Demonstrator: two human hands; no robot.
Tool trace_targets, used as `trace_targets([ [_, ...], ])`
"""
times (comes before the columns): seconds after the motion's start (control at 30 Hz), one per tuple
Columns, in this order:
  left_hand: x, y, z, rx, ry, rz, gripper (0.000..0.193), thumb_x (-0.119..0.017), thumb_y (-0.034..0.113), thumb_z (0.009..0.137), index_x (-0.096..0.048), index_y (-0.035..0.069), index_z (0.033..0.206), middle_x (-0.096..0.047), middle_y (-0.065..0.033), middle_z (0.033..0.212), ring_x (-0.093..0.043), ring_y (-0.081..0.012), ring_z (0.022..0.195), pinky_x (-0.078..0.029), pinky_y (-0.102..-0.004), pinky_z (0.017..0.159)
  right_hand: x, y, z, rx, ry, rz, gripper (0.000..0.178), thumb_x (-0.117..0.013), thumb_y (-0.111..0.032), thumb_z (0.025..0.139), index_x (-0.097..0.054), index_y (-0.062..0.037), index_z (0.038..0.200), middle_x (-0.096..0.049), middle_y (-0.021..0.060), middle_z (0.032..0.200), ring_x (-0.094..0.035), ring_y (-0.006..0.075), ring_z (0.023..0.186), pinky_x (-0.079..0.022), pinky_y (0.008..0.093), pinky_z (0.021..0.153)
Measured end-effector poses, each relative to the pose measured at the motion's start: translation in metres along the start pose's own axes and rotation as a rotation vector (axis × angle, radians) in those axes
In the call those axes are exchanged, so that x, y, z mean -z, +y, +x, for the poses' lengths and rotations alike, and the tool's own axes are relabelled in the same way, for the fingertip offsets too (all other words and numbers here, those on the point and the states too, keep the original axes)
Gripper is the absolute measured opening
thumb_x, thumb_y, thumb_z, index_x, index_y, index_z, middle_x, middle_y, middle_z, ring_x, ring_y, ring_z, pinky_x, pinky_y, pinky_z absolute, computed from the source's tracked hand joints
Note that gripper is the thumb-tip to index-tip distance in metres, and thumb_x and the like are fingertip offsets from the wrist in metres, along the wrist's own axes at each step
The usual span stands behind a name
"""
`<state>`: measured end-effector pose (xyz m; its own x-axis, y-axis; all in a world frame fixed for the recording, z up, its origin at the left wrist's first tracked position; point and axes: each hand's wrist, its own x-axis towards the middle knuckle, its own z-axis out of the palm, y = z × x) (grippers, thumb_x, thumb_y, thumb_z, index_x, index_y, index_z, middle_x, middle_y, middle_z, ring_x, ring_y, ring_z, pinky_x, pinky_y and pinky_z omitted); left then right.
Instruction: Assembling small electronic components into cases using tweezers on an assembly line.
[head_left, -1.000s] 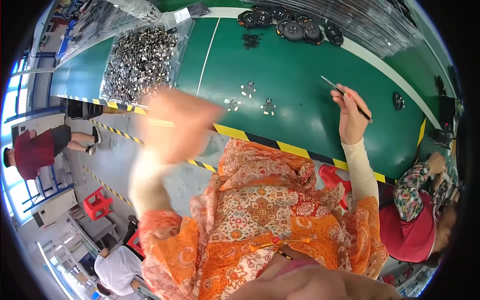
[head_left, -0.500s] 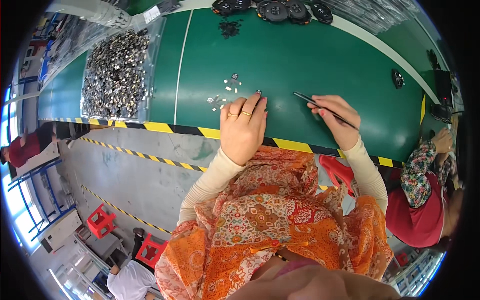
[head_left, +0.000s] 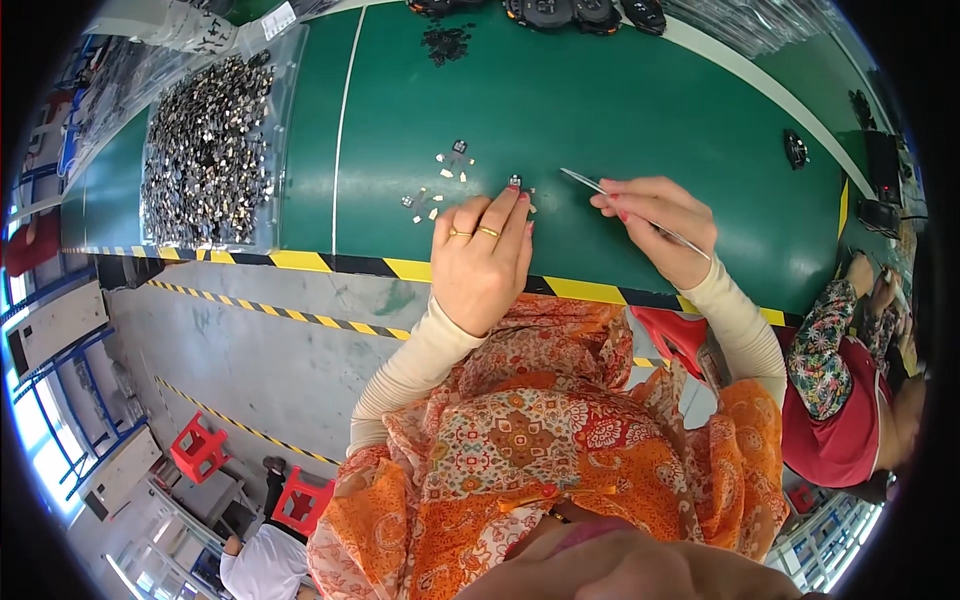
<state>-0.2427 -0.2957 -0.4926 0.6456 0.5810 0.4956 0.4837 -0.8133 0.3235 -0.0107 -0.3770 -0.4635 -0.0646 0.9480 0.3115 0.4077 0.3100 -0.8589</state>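
The left hand [head_left: 478,265] is palm down on the worktop [head_left: 400,110], two rings on its fingers, with a fingertip at a small dark-and-pale part [head_left: 516,181] — whether it pinches the part or only presses it, I cannot tell. The part lies flat just beyond that fingertip, between the two hands but closer to the left. The right hand [head_left: 665,228] grasps a slim pointed tool [head_left: 583,180] between thumb and fingers, its tip aimed leftward at the part and apart from it.

Near the left hand, just beyond and to its left, lie two similar parts: an upper one [head_left: 459,148] and a lower one [head_left: 409,202]. A large heap of small parts [head_left: 205,155] sits well to the left of that hand — in clear plastic. Straight ahead of it, well apart, is a cluster of black pieces [head_left: 446,43]. A single black unit [head_left: 796,149] rests to the right of the right hand.
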Motion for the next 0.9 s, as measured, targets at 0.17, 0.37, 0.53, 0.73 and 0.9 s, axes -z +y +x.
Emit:
trace_targets([
  [0.17, 0.001, 0.002, 0.001, 0.022, 0.015, -0.019, 0.029, -0.07, 0.007, 0.079, -0.07, 0.003, 0.108, -0.061, -0.006, 0.117, -0.056, -0.0247, 0.102, -0.043, -0.0387, 0.084, -0.01, 0.008, 0.028, 0.214, -0.223, -0.075, 0.028, -0.059, 0.008, 0.085, -0.066, 0.0049, 0.113, -0.063, 0.022, 0.12, -0.068, 0.0331, 0.102, -0.056, 0.0369, 0.086],
  [0.37, 0.002, 0.002, 0.001, 0.058, 0.016, -0.028, 0.028, -0.07, 0.009, 0.079, -0.071, 0.005, 0.107, -0.058, -0.0069, 0.117, -0.055, -0.026, 0.104, -0.042, -0.0395, 0.086, -0.013, 0.019, 0.027, 0.273, -0.219, -0.098, 0.035, -0.066, 0.005, 0.081, -0.067, 0.0003, 0.116, -0.064, 0.0156, 0.122, -0.068, 0.03, 0.098, -0.055, 0.0357, 0.079],
  [0.53, 0.001, 0.002, 0.001, 0.057, 0.011, -0.023, 0.028, -0.07, 0.01, 0.079, -0.07, 0.005, 0.107, -0.058, -0.0056, 0.12, -0.054, -0.0257, 0.105, -0.042, -0.0397, 0.087, -0.012, 0.017, 0.028, 0.256, -0.263, -0.119, 0.028, -0.063, 0.005, 0.083, -0.066, 0.0046, 0.111, -0.064, 0.0204, 0.119, -0.069, 0.0324, 0.098, -0.057, 0.0383, 0.081],
  [0.73, 0.005, 0.003, -0.001, 0.026, -0.022, 0.031, 0.029, -0.07, 0.01, 0.079, -0.071, 0.004, 0.107, -0.064, -0.0043, 0.12, -0.056, -0.0228, 0.105, -0.043, -0.0389, 0.088, -0.019, 0.012, 0.027, 0.277, -0.265, -0.231, 0.03, -0.066, 0.007, 0.08, -0.067, 0.0026, 0.109, -0.065, 0.018, 0.117, -0.069, 0.031, 0.095, -0.057, 0.0372, 0.078],
  [0.9, 0.006, -0.001, 0.002, -0.007, -0.049, 0.06, 0.029, -0.071, 0.01, 0.079, -0.071, 0.003, 0.107, -0.067, -0.0047, 0.118, -0.058, -0.0222, 0.103, -0.044, -0.0381, 0.088, -0.02, 0.008, 0.028, 0.238, -0.14, -0.203, 0.029, -0.064, 0.011, 0.078, -0.068, 0.0029, 0.106, -0.068, 0.0174, 0.111, -0.07, 0.0301, 0.092, -0.058, 0.0356, 0.075],
])
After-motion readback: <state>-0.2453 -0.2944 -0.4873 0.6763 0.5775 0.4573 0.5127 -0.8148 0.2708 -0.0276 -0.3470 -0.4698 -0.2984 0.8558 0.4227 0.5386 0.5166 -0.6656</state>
